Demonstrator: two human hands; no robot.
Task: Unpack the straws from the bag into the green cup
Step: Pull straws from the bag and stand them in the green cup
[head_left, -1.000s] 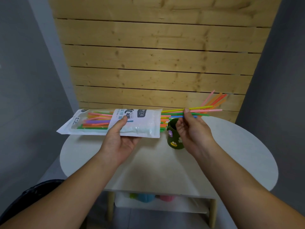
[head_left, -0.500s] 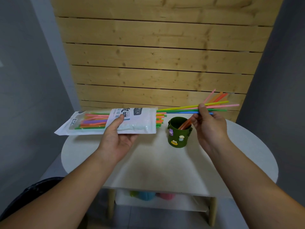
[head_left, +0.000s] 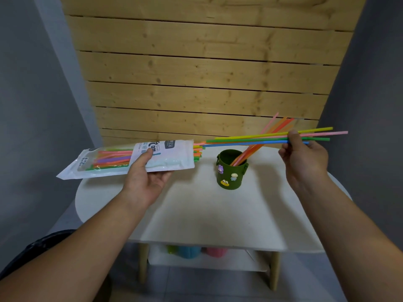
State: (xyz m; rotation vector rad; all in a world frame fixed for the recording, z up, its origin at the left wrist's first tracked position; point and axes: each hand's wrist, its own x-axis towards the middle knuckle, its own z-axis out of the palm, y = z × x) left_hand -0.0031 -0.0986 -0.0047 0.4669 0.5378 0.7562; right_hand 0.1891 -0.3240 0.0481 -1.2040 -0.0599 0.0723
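My left hand point(head_left: 146, 179) holds the white straw bag point(head_left: 172, 158) flat above the table's left side, its open mouth pointing right with several coloured straw ends poking out. My right hand point(head_left: 304, 158) pinches a bunch of straws point(head_left: 246, 139), yellow, pink, green and blue, lying level above the cup with their left ends at or just outside the bag's mouth. The dark green cup point(head_left: 232, 173), with small stickers on its front, stands on the table between my hands. Several orange and pink straws point(head_left: 259, 141) lean out of it to the upper right.
The white rounded table point(head_left: 209, 219) has a lower shelf holding green, blue and pink items point(head_left: 192, 251). A wooden slat wall point(head_left: 207, 83) stands right behind the table, with grey walls on both sides.
My right hand has pulled the bunch of straws rightward, almost wholly out of the bag, uncovering the cup. The bag in my left hand has shifted slightly left.
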